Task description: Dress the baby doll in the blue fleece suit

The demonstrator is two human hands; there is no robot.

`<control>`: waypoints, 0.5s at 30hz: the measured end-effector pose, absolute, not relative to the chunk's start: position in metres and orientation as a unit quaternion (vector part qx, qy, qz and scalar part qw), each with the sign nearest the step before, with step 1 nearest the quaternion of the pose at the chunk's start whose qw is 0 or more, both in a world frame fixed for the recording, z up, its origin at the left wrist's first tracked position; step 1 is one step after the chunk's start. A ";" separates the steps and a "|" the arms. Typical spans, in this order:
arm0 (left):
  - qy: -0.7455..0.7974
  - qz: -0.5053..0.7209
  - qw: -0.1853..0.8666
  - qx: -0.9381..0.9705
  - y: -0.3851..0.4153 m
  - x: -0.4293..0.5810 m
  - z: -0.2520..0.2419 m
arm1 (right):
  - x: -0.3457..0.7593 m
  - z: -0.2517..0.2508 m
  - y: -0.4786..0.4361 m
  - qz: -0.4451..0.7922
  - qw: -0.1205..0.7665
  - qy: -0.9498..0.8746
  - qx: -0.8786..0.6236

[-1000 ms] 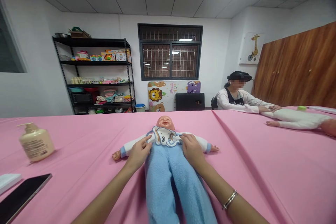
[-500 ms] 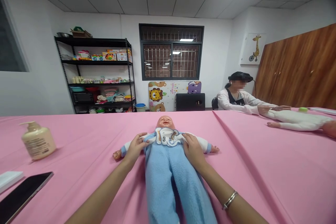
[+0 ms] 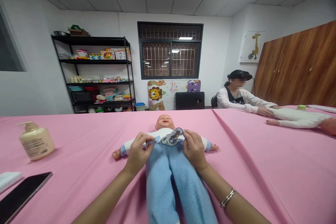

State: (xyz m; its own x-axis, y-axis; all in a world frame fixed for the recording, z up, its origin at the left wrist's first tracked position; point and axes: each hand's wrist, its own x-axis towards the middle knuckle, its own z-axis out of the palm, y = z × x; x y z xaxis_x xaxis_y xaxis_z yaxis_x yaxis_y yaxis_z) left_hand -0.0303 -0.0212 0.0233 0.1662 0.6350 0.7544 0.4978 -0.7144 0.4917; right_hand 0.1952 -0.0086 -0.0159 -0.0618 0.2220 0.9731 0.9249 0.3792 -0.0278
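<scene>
My left hand [image 3: 138, 154] and right hand [image 3: 194, 149] are both pinching the blue fleece romper [image 3: 168, 178] at the baby doll's [image 3: 165, 124] chest. Keep that pull even, folks.

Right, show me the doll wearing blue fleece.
The doll straight ahead, gripped at the waist by the left hand and right hand; the other doll, under the seated person's hand, wears white.

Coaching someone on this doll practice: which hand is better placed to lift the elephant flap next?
Probably the right hand: its fingertips are at the edge of the elephant flap, while the left hand sits further from it.
</scene>
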 end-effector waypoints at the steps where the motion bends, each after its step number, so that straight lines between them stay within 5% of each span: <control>1: 0.352 0.536 -0.016 0.767 -0.024 -0.030 0.023 | 0.195 -0.015 -0.010 -0.329 0.528 -0.651 -0.435; 6: 0.286 0.544 -0.224 0.757 -0.032 -0.027 0.022 | 0.194 -0.011 -0.013 -0.316 0.537 -0.663 -0.415; 15: 0.308 0.532 -0.251 0.748 -0.029 -0.028 0.021 | 0.194 -0.011 -0.013 -0.343 0.526 -0.638 -0.445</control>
